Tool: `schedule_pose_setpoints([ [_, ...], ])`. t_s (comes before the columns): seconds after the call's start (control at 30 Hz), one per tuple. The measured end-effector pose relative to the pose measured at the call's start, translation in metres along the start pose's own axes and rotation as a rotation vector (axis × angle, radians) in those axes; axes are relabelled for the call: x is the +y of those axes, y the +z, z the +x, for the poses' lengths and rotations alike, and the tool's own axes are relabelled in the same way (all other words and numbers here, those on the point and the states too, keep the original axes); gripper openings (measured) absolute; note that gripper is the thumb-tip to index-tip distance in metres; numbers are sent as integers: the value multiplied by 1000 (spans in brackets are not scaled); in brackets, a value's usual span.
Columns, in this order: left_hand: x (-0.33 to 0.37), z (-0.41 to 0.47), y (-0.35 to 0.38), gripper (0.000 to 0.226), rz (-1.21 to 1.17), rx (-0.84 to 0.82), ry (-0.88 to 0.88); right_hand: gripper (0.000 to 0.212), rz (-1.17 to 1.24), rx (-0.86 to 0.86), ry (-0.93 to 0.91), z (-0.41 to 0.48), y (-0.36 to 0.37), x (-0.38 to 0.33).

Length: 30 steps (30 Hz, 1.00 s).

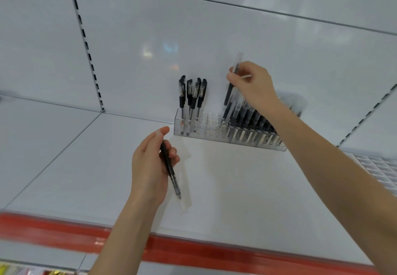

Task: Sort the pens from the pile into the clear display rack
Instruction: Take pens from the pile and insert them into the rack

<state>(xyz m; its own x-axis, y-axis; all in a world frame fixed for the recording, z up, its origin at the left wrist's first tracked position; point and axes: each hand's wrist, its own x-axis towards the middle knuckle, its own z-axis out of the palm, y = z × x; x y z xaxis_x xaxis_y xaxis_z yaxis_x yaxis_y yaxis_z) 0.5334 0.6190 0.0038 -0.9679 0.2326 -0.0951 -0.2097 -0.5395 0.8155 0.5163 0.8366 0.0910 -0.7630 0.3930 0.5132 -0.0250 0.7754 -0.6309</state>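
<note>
**Two pens in hand, rack half filled**

Quick rundown. Any print on the pens is too blurred to read, so I can't give a brand.

The rack (214, 132) sits at the back of the white shelf (236, 189), right up against the back panel (193, 27). Four black capped pens (192, 96) stand upright at its left end. A packed row (247, 118) fills the right part, leaning a little right. Between those two groups is a stretch of open cells (211, 124).

The right hand (251, 85) pinches a dark pen (231, 88) in its fingertips, above the rack. This one is nearly upright, with its clear end up and its dark end pointing down at the left edge of the packed row. It's apart from the rack, not in a cell. The right forearm crosses over the rack's right end.

The left hand (150, 163) is curled round a second pen (169, 169), well in front of the rack and above the shelf. Its long axis runs from the thumb down toward the front edge, with the tip nearest the camera. Something like a clear sleeve (185, 189) hangs around the tip end.

A red strip (193, 251) runs along the shelf's front edge. There's a wire grid (378, 167) off to the right and a slotted upright (86, 42) on the left.
</note>
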Motion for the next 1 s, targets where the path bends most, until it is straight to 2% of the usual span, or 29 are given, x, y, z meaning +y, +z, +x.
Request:
schedule_pose_setpoints([
  [0.13, -4, 0, 2, 19, 20, -13, 44, 52, 27, 57, -25, -3, -2, 1],
  [0.2, -6, 1, 3, 18, 41, -8, 61, 59, -8, 47, -68, -5, -3, 2],
  [0.37, -9, 1, 5, 15, 67, -17, 80, 45, -103, 15, -134, -8, -2, 7],
  [0.63, -9, 3, 6, 9, 6, 2, 69, 33, -11, 76, -114, -7, 2, 12],
  [0.8, -10, 4, 6, 7, -25, 24, 70, 22, 12, 47, -97, -3, -4, 12],
  [1.0, -11, 4, 8, 6, -38, 29, 61, 14, -198, -45, -115, -1, -6, 20],
])
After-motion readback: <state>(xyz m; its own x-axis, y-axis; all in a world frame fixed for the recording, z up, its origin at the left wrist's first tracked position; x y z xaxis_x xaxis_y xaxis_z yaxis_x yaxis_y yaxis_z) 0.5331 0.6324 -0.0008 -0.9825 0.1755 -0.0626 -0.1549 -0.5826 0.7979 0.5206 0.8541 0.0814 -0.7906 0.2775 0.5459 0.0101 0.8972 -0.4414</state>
